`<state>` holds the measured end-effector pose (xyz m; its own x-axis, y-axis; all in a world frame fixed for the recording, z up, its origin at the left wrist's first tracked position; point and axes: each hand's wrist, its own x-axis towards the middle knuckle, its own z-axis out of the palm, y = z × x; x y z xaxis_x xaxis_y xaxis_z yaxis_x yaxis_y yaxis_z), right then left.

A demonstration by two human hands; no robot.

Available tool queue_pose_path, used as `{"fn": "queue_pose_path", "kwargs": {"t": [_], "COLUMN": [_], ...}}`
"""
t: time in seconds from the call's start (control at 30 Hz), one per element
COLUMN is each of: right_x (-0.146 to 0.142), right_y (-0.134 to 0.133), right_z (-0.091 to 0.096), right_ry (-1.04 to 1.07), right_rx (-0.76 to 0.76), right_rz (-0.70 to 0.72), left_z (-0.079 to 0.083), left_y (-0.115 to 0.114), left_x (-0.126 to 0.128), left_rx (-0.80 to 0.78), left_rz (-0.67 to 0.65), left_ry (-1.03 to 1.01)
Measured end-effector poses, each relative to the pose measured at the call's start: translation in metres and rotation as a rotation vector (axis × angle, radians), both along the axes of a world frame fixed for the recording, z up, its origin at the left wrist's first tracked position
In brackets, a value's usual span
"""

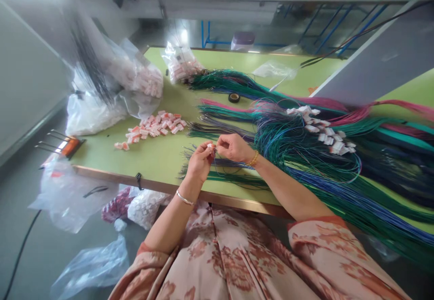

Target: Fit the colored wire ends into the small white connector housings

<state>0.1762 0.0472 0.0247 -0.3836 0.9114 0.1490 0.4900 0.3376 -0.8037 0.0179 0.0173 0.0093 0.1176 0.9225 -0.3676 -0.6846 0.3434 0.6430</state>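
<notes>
Between the fingertips of my left hand (200,162) is a small white connector housing (210,146), pinched near the front of the table. My right hand (233,148) is closed in a pinch right beside it, on a thin wire that runs to the housing; the wire's tip is hidden by the fingers. A loose heap of white and orange connector housings (158,126) lies to the left of my hands. Bundles of green, blue, dark and pink wires (278,132) spread to the right, their ends near my hands. A cluster of white housings (325,132) rests on those wires.
Plastic bags of housings (145,80) stand at the back left of the green table (101,153). A roll of black tape (233,97) sits behind the wires. An orange holder with metal prongs (70,147) is at the left edge. A grey post (373,64) rises at right.
</notes>
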Motion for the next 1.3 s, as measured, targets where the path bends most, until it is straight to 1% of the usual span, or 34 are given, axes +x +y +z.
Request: {"fn": "queue_pose_path", "kwargs": {"t": [0.17,0.33,0.53,0.77,0.87,0.93,1.0,1.03,1.1,1.13,1.2,1.3], "right_x": [-0.003,-0.005,0.000,-0.007,-0.003,0.002,0.010,0.013,0.018,0.020,0.020,0.016], "right_y": [-0.002,-0.004,-0.003,-0.008,-0.006,0.004,0.024,0.037,0.069,0.085,0.114,0.142], "right_z": [-0.001,-0.002,0.002,-0.007,-0.001,0.007,0.014,0.016,0.015,0.013,0.005,-0.008], "right_ry": [0.006,-0.020,-0.107,-0.222,-0.219,-0.199,-0.165,-0.149,-0.160,-0.200,-0.326,-0.511], "right_rx": [0.014,0.101,0.168,0.225,0.209,0.155,0.118,0.120,0.158,0.167,0.119,0.038], "right_rz": [0.005,0.009,0.049,-0.028,0.034,0.100,0.099,0.057,-0.120,-0.208,-0.307,-0.447], "left_z": [-0.004,-0.007,-0.007,-0.008,-0.006,-0.004,-0.004,-0.004,-0.006,-0.007,-0.010,-0.012], "left_y": [-0.002,-0.002,0.004,0.000,0.001,0.004,0.007,0.009,0.011,0.012,0.012,0.011], "left_x": [0.004,0.008,0.007,0.013,0.011,0.007,0.003,0.001,-0.001,-0.002,-0.003,-0.003], "left_rx": [0.070,0.095,0.082,0.053,0.051,0.047,0.045,0.044,0.042,0.040,0.033,0.031], "left_rz": [0.037,0.096,0.064,0.085,0.052,0.043,0.048,0.051,0.050,0.051,0.054,0.053], "left_ry": [0.115,0.262,0.220,0.259,0.250,0.224,0.198,0.191,0.188,0.191,0.192,0.183]}}
